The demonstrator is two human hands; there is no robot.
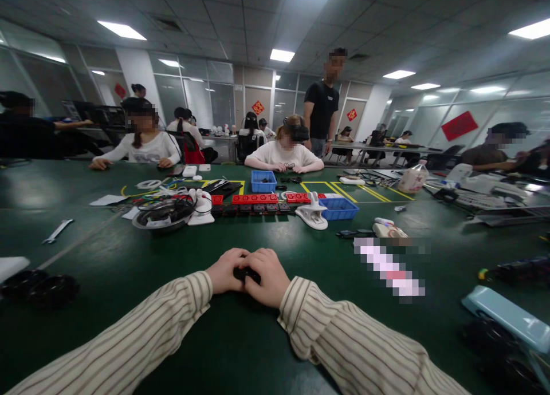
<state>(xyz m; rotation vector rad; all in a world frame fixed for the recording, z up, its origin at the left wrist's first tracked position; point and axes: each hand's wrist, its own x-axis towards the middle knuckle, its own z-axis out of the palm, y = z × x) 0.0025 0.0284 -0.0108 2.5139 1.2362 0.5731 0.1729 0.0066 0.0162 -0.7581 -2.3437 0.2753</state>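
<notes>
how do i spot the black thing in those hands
On the green table, follow the striped sleeves to the left hand and right hand. The black thing shows between them, mostly covered, unlike the wrench lying bare off to the left.

Wearer's hands (227, 271) (267, 276): two; blue bins (263, 186) (341, 212): two; wrench (59, 231): one; bowl (150, 228): one

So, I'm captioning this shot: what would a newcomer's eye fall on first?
The left hand and right hand, in cream striped sleeves, meet around a small black object below the picture's centre. Beyond them, a row of bright red rectangular blocks lies on the green tabletop, one blue plastic bin behind it.
</notes>
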